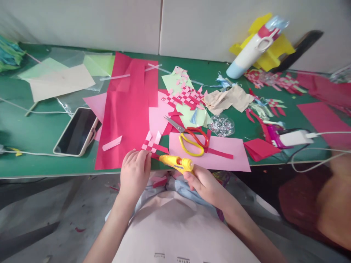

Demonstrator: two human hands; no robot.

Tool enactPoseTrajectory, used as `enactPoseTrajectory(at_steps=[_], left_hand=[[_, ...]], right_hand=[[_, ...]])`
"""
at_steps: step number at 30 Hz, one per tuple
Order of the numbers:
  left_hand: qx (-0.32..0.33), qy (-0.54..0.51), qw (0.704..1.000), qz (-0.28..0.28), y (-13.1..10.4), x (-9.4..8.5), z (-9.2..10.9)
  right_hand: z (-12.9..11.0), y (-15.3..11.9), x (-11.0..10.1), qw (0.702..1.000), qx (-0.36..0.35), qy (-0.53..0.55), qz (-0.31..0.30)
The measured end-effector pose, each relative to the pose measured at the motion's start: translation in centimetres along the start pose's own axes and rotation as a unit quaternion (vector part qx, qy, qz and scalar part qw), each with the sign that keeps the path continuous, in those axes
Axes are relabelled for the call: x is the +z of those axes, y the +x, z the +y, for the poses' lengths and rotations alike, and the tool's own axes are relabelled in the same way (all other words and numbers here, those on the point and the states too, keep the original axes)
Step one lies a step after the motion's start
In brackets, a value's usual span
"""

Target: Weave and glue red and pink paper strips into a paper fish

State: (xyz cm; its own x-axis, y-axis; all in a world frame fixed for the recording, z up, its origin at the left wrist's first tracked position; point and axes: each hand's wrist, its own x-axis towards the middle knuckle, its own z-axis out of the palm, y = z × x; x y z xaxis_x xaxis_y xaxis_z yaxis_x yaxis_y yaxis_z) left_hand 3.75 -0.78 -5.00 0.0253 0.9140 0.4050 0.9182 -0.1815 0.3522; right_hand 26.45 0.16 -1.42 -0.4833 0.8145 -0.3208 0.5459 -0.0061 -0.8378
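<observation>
My right hand (201, 182) is closed round the handle of a yellow glue gun (177, 162), whose tip points left. My left hand (136, 168) has its fingers together at the table's front edge, pinching a small woven pink-and-red paper piece (150, 144). The gun's tip meets the piece's red strip beside my left fingertips. Beyond the gun, scissors (192, 140) with red and yellow handles lie with blades slightly apart, partly on a pink sheet (230, 146). Red paper (126, 120) lies under and behind the woven piece.
Woven paper fish (183, 96) and a round case of beads (222, 125) lie farther back. A phone (76, 131) rests at left. A white bottle (255, 47) stands at the back right. A white charger (294, 138) with cables and another person's blurred arm (336, 197) are at right.
</observation>
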Motion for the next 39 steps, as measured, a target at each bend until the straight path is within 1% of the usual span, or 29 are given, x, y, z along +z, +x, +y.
enactPoseTrajectory(at_steps=[6, 12, 15, 20, 25, 29, 33, 39], left_hand=[[0.002, -0.004, 1.000, 0.010, -0.1, 0.1, -0.1], [-0.005, -0.006, 1.000, 0.005, -0.3, 0.2, -0.2], [-0.005, -0.002, 1.000, 0.001, -0.4, 0.2, -0.2], [-0.005, -0.004, 1.000, -0.001, -0.4, 0.2, -0.2], [-0.005, -0.009, 1.000, -0.004, -0.4, 0.2, -0.1], [-0.006, -0.008, 1.000, -0.010, -0.4, 0.1, -0.1], [-0.001, 0.003, 1.000, -0.010, -0.4, 0.1, 0.1], [0.014, 0.026, 1.000, -0.007, -0.4, 0.0, 0.6]], right_hand=[[-0.4, -0.2, -0.3, 1.000, 0.009, -0.020, -0.010], [-0.7, 0.3, 0.0, 0.999, -0.005, -0.032, 0.017], [-0.9, 0.4, -0.1, 0.999, -0.003, -0.040, 0.020], [-1.0, -0.1, -0.7, 0.999, 0.012, -0.047, 0.008], [-0.8, -0.6, -0.9, 0.999, 0.020, -0.043, 0.013], [-0.4, -0.8, -0.9, 1.000, 0.018, -0.024, 0.006], [0.1, -1.2, -1.1, 0.999, 0.021, 0.037, 0.002], [1.1, -1.9, -1.7, 0.994, 0.039, 0.104, 0.024]])
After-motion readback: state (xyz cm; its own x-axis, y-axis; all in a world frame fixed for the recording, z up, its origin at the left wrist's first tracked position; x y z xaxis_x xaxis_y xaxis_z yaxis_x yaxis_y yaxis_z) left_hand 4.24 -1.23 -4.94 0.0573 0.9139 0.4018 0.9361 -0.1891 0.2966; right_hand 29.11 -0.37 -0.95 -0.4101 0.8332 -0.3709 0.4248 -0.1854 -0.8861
